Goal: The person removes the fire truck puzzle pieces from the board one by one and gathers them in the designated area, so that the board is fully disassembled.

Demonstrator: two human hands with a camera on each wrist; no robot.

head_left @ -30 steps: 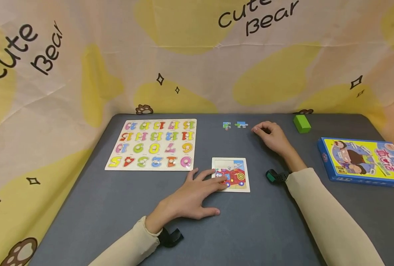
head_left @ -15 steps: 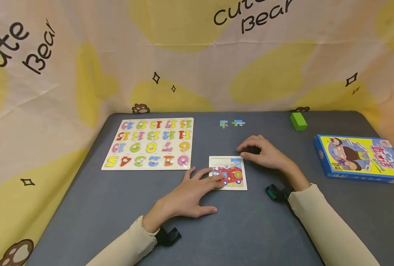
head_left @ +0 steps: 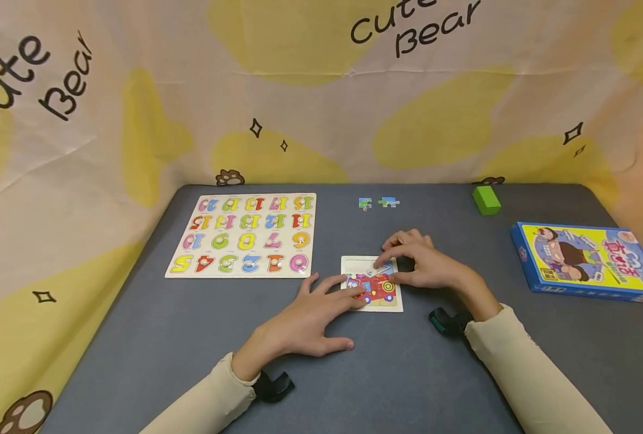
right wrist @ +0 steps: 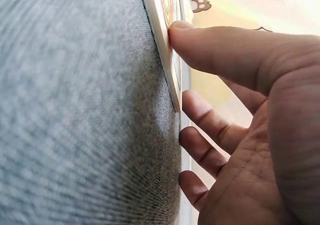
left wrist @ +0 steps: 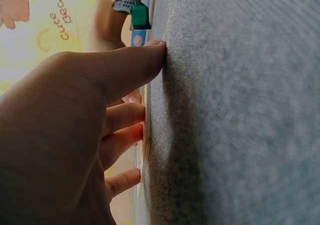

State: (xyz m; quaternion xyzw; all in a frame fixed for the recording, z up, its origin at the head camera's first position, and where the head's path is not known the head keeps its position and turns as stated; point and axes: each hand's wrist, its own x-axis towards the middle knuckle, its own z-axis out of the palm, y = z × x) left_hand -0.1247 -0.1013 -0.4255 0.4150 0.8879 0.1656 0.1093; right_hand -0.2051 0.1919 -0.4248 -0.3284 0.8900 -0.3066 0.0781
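A small wooden jigsaw puzzle (head_left: 386,306) with a red fire-engine picture and a pale frame lies on the grey table. My left hand (head_left: 305,328) rests on its left side, fingers spread over the picture and thumb out on the table. At the puzzle's upper right corner, my right hand (head_left: 424,262) reaches in from the right; index fingertip and thumb touch down apart on the blue part of the picture. The right wrist view shows the thumb (right wrist: 210,45) on the puzzle's face near its edge. Two loose jigsaw pieces, one small (head_left: 364,204) and one wider (head_left: 389,202), lie farther back.
A number puzzle board (head_left: 245,235) lies at the left, its rows of coloured numerals facing away. A green block (head_left: 487,200) stands at the back right, with a blue and yellow box (head_left: 587,259) nearer. A patterned cloth (head_left: 310,108) hangs behind the table.
My right hand has come from beside the two loose pieces toward me and onto the puzzle's upper right corner. The left hand stays on the puzzle.
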